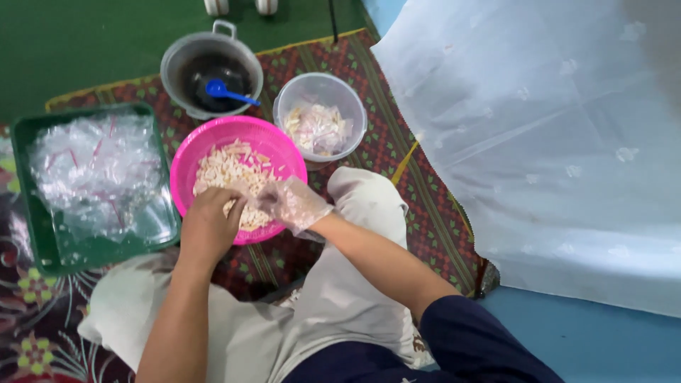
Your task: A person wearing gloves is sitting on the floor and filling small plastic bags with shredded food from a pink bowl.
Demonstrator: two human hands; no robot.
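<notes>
A pink basket [202, 142] full of pale, stick-shaped food pieces [227, 167] sits on the mat in front of my knees. My left hand [211, 223] is bare and rests at the basket's near edge, fingers curled among the pieces. My right hand [292, 203] wears a clear plastic glove and reaches in from the right, touching the same pile beside my left hand. What the fingers pinch is hidden.
A clear plastic bowl [320, 89] with filled small bags stands behind the basket. A grey pot [206, 67] holds dark liquid and a blue ladle [227, 91]. A green tray [42, 234] of clear small bags lies left. White cloth [553, 142] covers the right.
</notes>
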